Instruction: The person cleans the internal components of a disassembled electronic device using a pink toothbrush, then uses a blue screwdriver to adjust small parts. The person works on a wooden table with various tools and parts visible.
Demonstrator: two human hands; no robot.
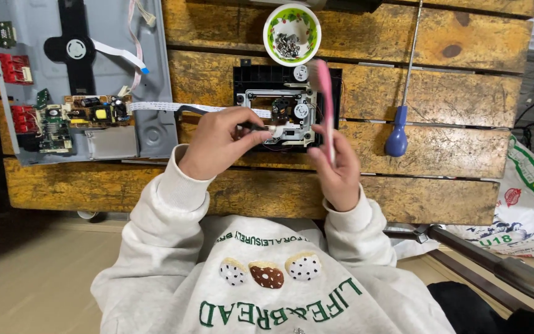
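Note:
My left hand (217, 142) pinches a small white piece at the end of a flat white ribbon cable (162, 106), right at the front edge of a black disc drive mechanism (279, 99) lying on a wooden table (403, 198). My right hand (339, 167) holds a pink toothbrush (324, 102) upright, its head raised over the mechanism's right side. The ribbon cable runs left to an opened grey metal chassis (156, 74) with circuit boards (91, 111).
A small green-rimmed bowl (272, 25) holding several screws sits behind the mechanism. A long screwdriver with a blue handle (397, 136) lies to the right. A printed white sack (526, 204) and a metal rod (495, 263) are at the lower right, off the table.

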